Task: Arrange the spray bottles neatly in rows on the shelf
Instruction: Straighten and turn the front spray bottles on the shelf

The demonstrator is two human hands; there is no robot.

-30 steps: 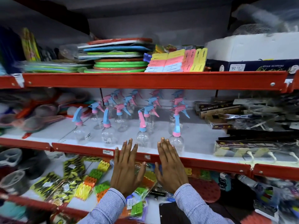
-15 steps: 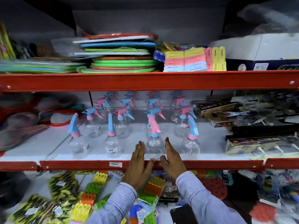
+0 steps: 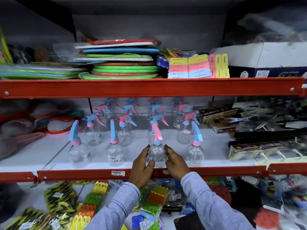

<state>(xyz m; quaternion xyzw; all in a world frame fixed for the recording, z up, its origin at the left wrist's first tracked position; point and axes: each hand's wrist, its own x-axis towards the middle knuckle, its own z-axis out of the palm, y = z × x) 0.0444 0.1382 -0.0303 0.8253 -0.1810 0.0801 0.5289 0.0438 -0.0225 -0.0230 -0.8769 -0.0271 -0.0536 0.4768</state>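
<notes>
Several clear spray bottles with pink and blue trigger heads stand in rows on the white middle shelf (image 3: 41, 156) with a red front lip. The front row holds a left bottle (image 3: 79, 152), a second bottle (image 3: 114, 152), a pink-trigger bottle (image 3: 157, 154) and a right bottle (image 3: 195, 152). More bottles (image 3: 123, 130) stand behind them in rows toward the back. My left hand (image 3: 141, 168) presses the pink-trigger bottle's left side with the thumb across its front. My right hand (image 3: 176, 163) presses its right side. The bottle stands upright between both hands.
Flat dark packets (image 3: 259, 146) lie on the shelf right of the bottles, and pink and red plastic ware (image 3: 21, 130) lies left. The red upper shelf edge (image 3: 149, 87) hangs just above the trigger heads. Peg packs (image 3: 89, 206) fill the shelf below.
Both hands rose from below the red lip onto the shelf and closed in on the pink-trigger bottle in the front row. The camera moved closer.
</notes>
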